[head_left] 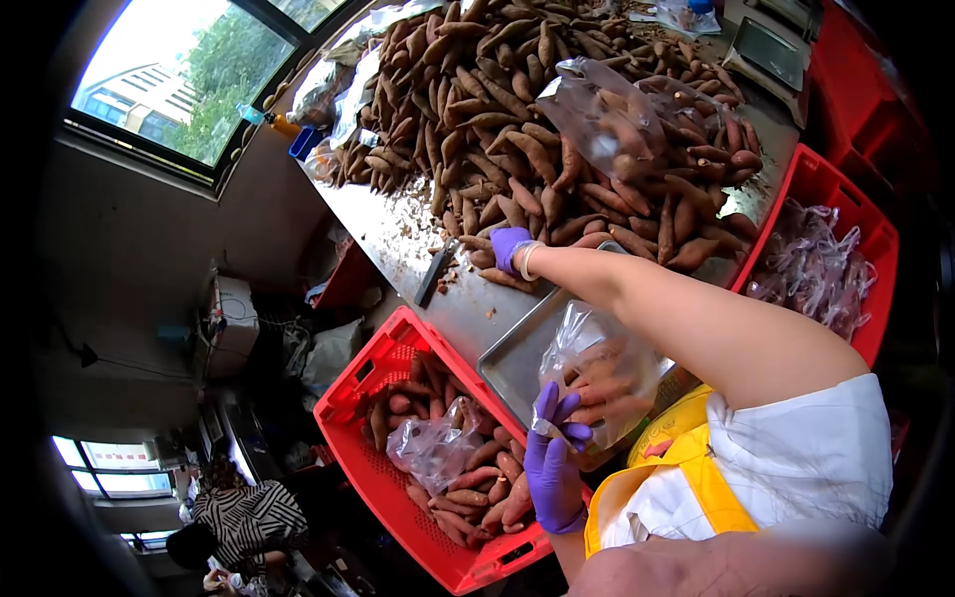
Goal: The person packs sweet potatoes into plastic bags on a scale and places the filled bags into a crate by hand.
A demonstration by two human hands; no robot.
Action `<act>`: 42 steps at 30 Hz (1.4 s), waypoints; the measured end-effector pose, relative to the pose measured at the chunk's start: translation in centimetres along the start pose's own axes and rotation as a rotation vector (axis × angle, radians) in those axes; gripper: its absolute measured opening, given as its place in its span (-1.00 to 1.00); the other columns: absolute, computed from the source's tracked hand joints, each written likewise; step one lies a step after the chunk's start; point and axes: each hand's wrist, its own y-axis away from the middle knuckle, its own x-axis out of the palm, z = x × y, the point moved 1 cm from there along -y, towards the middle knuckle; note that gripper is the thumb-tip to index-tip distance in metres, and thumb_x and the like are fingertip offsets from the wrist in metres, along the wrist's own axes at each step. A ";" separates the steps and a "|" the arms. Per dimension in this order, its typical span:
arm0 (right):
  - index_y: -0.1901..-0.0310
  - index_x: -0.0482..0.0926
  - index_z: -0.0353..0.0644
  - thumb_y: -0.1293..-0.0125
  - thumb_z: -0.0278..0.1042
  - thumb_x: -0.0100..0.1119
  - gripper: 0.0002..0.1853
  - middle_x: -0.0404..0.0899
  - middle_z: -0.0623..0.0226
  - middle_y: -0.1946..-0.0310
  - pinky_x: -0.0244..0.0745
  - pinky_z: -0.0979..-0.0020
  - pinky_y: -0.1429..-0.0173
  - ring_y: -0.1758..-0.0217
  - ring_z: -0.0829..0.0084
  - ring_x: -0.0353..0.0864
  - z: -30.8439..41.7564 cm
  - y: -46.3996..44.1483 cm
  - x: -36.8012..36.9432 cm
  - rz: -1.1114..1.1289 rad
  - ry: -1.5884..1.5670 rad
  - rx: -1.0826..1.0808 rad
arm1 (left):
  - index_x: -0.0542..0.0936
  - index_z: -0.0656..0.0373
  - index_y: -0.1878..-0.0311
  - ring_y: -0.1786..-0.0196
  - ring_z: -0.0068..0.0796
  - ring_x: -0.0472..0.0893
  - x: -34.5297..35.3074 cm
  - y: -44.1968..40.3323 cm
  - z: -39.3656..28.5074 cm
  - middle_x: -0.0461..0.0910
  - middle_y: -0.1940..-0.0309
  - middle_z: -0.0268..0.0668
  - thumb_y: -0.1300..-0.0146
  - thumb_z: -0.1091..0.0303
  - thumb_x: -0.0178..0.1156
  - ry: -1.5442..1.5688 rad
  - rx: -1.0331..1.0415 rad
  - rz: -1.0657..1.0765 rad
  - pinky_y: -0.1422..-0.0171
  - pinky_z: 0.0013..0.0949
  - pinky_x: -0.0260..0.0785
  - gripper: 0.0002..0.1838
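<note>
A: Far left, what is noted?

B: A red crate (393,502) is set close by the bench (468,313) edge, part-filled with sweet potatoes (487,478), a clear bag (438,438) slumped on top. Anything knocked off there could be caught and bruised.

A: Moving right?

B: A dark tool (433,279) is left near that edge; it could be tipped off by a careless sweep. The right hand (510,249) is placed at the foot of the pile (497,149). Its fingers are partly hidden; whether anything is gripped cannot be told. A slide could be set off if the base is disturbed.

A: And the left hand?

B: By the left hand (554,458), fingers closed, the edge of a plastic bag (607,388) of sweet potatoes is pinched, at the metal tray (512,373). The thin film could be torn by pointed ends.

A: Open room?

B: A strip of metal is left between tool and tray. Rightward, movement is hemmed in by the second crate (821,169), loaded with bundled bags (816,264).
</note>
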 end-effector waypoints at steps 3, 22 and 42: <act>-0.09 0.60 0.03 -0.27 0.13 0.09 -0.52 0.63 0.04 0.00 0.46 0.14 -0.18 -0.05 -0.03 0.61 -2.0 -2.1 0.5 0.008 -0.236 0.244 | 0.24 0.34 -0.44 0.17 -0.58 0.50 -0.3 0.7 0.9 0.50 -0.21 -0.10 -0.28 0.04 0.22 -0.018 -0.011 -0.094 0.08 -0.56 0.30 -0.21; -0.54 -0.15 0.05 0.02 0.19 0.40 0.19 0.27 -0.18 -0.36 0.12 0.06 -0.50 -0.40 -0.11 0.32 -19.5 -10.0 -19.0 -0.472 0.006 0.847 | 0.08 0.18 -0.53 0.10 -0.50 0.53 -2.5 -1.7 0.1 0.39 -0.31 -0.08 -0.40 -0.04 0.10 -0.065 -0.144 -0.050 0.01 -0.46 0.40 -0.21; 0.00 0.64 -0.18 -0.08 -0.05 0.33 -0.51 0.59 0.11 -0.04 0.24 0.03 -0.30 -0.26 0.07 0.38 -18.0 -12.8 -16.9 -0.252 0.449 0.564 | 0.28 0.34 -0.42 0.07 -0.56 0.47 3.0 -2.9 1.0 0.53 -0.17 -0.15 -0.37 0.10 0.14 -0.122 -0.148 -0.068 -0.03 -0.53 0.25 -0.31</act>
